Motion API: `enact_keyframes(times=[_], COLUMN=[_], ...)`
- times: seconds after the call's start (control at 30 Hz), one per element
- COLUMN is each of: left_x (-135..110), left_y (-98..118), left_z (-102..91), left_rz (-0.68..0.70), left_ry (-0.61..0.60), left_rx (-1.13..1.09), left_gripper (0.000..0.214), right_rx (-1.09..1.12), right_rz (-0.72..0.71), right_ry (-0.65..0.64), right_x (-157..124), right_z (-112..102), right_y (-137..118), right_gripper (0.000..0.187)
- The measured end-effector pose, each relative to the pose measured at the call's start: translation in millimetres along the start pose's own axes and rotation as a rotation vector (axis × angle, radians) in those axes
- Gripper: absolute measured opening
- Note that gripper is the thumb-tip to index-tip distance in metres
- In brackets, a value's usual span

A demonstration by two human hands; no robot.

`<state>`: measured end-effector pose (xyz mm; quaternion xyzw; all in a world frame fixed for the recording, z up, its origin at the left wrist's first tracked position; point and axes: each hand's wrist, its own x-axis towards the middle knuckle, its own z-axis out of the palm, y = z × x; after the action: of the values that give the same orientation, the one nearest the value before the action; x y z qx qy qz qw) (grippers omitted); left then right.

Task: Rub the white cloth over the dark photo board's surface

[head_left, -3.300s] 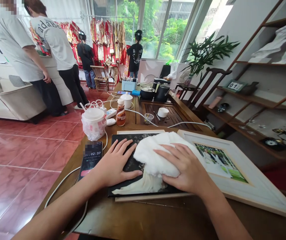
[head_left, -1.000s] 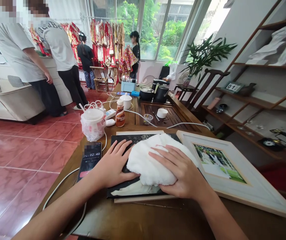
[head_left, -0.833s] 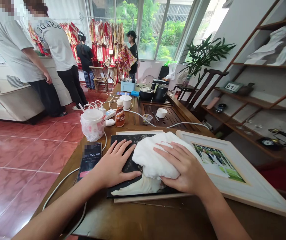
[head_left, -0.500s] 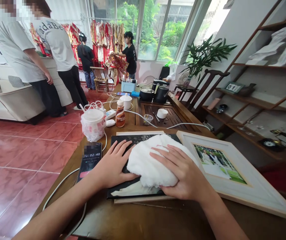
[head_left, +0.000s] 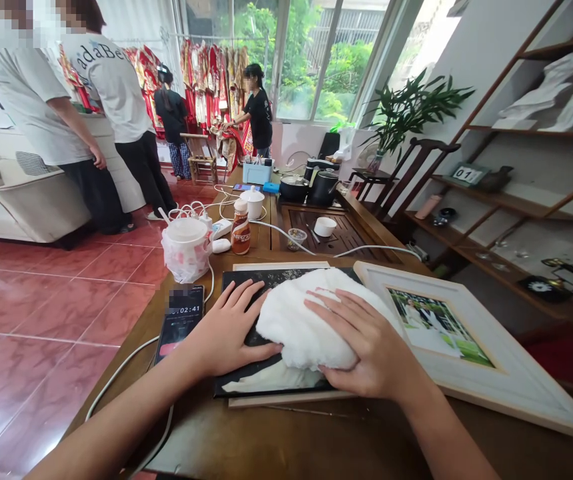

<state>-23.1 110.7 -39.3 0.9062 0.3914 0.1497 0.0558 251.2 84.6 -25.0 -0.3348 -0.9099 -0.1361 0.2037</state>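
A white fluffy cloth [head_left: 299, 327] lies bunched on a dark glossy picture [head_left: 246, 383] set on a pale backing at the near end of a wooden table [head_left: 276, 440]. My right hand [head_left: 366, 347] presses flat on the cloth, fingers spread over it. Beside it my left hand [head_left: 226, 330] rests flat on the picture's left part, fingers apart, touching the cloth's edge.
A white-framed photo [head_left: 446, 333] lies right of the picture; a phone [head_left: 181, 320] showing a timer lies left. Behind stand a bagged white cup [head_left: 186, 247], a brown bottle [head_left: 241, 227], cables, kettles [head_left: 316, 187]. Shelves fill the right wall. Several people stand at the back left.
My right hand has rubbed the cloth left and right over the picture in small strokes. My left hand has stayed put. A person by the window has turned and moved a red garment.
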Motion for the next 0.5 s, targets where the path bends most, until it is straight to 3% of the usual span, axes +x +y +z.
enact_keyframes(times=[0.13, 0.33, 0.5], left_x=[-0.4, -0.9, -0.4], left_y=[0.4, -1.2, 0.6], left_z=[0.2, 1.0, -0.4], left_rz=[-0.007, 0.006, -0.008], left_ry=[0.020, 0.006, 0.014], left_rx=[-0.010, -0.011, -0.013], left_gripper=[0.082, 0.081, 0.082], right_rx=[-0.038, 0.001, -0.031], right_rz=[0.040, -0.009, 0.025], right_ry=[0.010, 0.012, 0.006], right_x=[-1.6, 1.7, -3.7], right_z=[-0.5, 0.0, 0.0], right_y=[3.0, -5.2, 5.9], right_gripper=[0.075, 0.075, 0.073])
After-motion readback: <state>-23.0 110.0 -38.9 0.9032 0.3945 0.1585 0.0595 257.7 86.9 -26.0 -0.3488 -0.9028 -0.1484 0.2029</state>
